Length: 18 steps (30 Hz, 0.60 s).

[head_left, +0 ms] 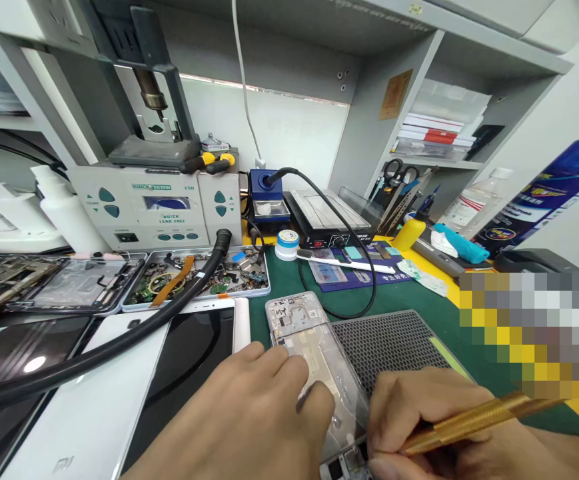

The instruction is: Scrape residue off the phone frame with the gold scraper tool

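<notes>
A phone's bare middle frame (pixel 314 333), silvery with the inner side up, lies aslant in front of me. My left hand (pixel 249 413) is closed over its left side, with the fingertips mostly hidden. My right hand (pixel 414 400) grips a gold-coloured pen-shaped tool (pixel 469 421) low at the frame's bottom right end. The tool's tip is hidden behind my fingers. Under the frame's right side is a dark mesh pad (pixel 394 340).
A black hose (pixel 169 313) runs from the hot air station (pixel 164 207) across a white phone (pixel 89 393). Behind are a tray of circuit boards (pixel 194 273), a flux jar (pixel 287 245), a brush (pixel 354 264) and a looping black cable (pixel 369 260). A spray can (pixel 544 197) stands right.
</notes>
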### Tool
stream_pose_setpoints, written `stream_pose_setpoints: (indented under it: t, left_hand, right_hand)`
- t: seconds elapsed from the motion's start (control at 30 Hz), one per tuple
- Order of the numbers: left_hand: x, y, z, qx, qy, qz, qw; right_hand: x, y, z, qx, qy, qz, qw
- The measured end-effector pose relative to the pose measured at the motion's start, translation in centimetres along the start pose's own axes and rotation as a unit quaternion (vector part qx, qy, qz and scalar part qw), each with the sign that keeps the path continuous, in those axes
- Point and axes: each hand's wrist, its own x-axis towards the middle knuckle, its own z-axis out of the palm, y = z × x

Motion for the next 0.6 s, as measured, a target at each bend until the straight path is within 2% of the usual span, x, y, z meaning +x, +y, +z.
stream_pose_setpoints:
  t: [0.6]
  left_hand:
    - [0.11,0.12,-0.09,0.007,-0.009,-0.009,1.000]
  right_hand:
    - [0.19,-0.12,-0.15,0.000,-0.017,-0.009,1.000]
